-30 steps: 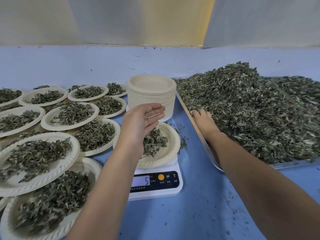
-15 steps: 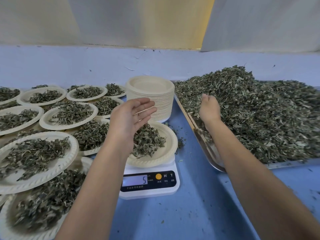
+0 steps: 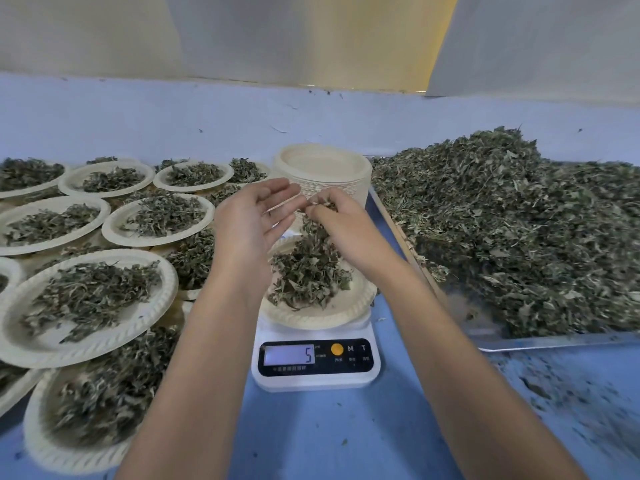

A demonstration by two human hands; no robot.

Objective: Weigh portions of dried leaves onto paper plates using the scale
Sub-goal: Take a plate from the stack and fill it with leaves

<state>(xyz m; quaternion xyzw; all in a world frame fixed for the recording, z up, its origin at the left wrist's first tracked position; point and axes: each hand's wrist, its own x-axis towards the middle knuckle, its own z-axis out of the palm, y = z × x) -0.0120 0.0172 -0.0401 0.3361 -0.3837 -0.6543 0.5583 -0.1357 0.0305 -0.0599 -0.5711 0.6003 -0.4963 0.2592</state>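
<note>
- Topping-up step: above the scale [image 3: 315, 374], the right hand [image 3: 341, 220] pinches dried leaves [image 3: 313, 232] over its paper plate [image 3: 311, 318]; the left hand [image 3: 256, 216] is open-palmed.
- Next, likely: sprinkle sparingly, watching the display [image 3: 289, 355].

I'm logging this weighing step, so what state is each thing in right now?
scale: on, display reads 5.
plate on scale: holds a loose leaf mound.
left hand: open, palm up.
right hand: pinches dried leaves above that plate.
plate stack: empty, unused.
filled plates: loaded, overlapping.
tray: heaped with leaves.
</note>
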